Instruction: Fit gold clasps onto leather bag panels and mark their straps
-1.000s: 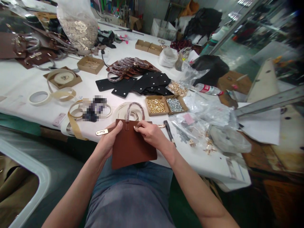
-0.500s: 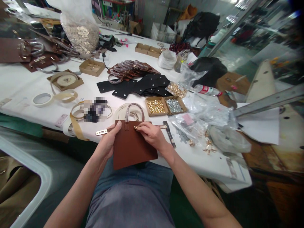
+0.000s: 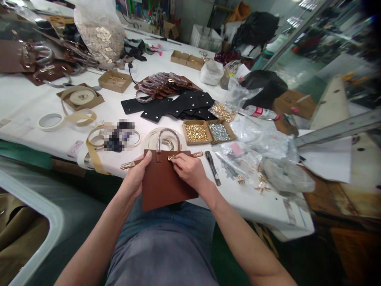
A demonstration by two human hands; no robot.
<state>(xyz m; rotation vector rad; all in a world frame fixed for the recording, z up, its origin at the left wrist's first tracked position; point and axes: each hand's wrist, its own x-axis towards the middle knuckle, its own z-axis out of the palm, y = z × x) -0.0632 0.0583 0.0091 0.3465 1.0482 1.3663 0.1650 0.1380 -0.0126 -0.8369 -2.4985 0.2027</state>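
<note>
A brown handbag panel [image 3: 166, 182] is held in front of my lap, at the table's edge. Its arched handle [image 3: 167, 133] is wrapped in clear plastic. My left hand [image 3: 140, 169] grips the panel's left edge, thumb on the front. Beside it a narrow strap with a gold-coloured metal plate [image 3: 127, 165] sticks out to the left. Near the handle's right base, my right hand [image 3: 189, 169] pinches a small gold-coloured metal fitting [image 3: 170, 158] against the panel; the fingertips partly hide it. Another gold-plated strap end [image 3: 197, 154] shows past the right hand.
Boxes of gold-coloured studs [image 3: 196, 133] and silver-coloured studs [image 3: 220, 132] stand beyond the panel. A dark metal tool [image 3: 213, 167] lies to the right, near plastic bags [image 3: 258, 135]. Behind are black pieces [image 3: 190, 105] and stacked brown handled panels [image 3: 166, 85]. Tape rolls [image 3: 50, 121] lie left.
The right strap end has swung inward and now shows closer to my right hand. My right fingers have shifted slightly around the fitting. The left hand keeps its grip.
</note>
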